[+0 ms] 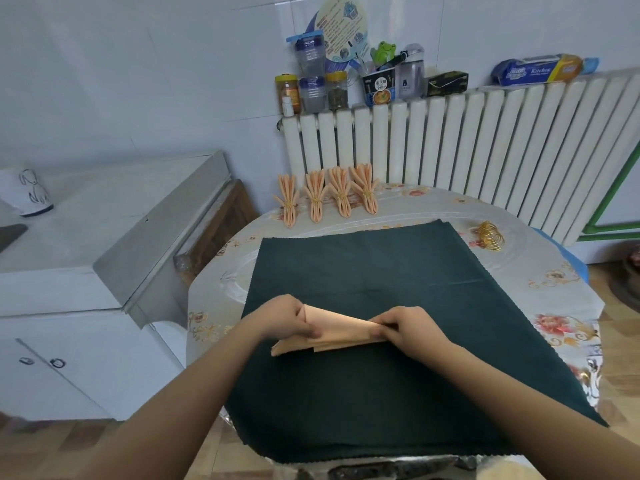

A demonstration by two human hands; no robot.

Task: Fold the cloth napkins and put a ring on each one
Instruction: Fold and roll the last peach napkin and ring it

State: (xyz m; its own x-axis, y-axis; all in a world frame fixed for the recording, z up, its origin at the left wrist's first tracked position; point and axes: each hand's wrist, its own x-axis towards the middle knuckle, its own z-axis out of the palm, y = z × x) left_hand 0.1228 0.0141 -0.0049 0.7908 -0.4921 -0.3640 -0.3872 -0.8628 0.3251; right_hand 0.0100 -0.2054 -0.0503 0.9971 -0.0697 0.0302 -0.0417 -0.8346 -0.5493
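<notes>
Soft, even daylight filled the room, casting only faint shadows. The glossy floral plastic covering (540, 282) on the counter showed pale glare. Wide-angle distortion bowed the white ribbed radiator (450, 147) and the edges; the lower corners were blurred.

"Kitchen" reads on the blue-and-yellow roll box (540, 71) atop the radiator (450, 143).

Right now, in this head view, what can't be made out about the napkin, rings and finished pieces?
- Peach napkin: both ends covered by the left hand and right hand; fold count unclear.
- Gold rings: too small to count.
- Finished napkins: their rings too small to make out.
</notes>
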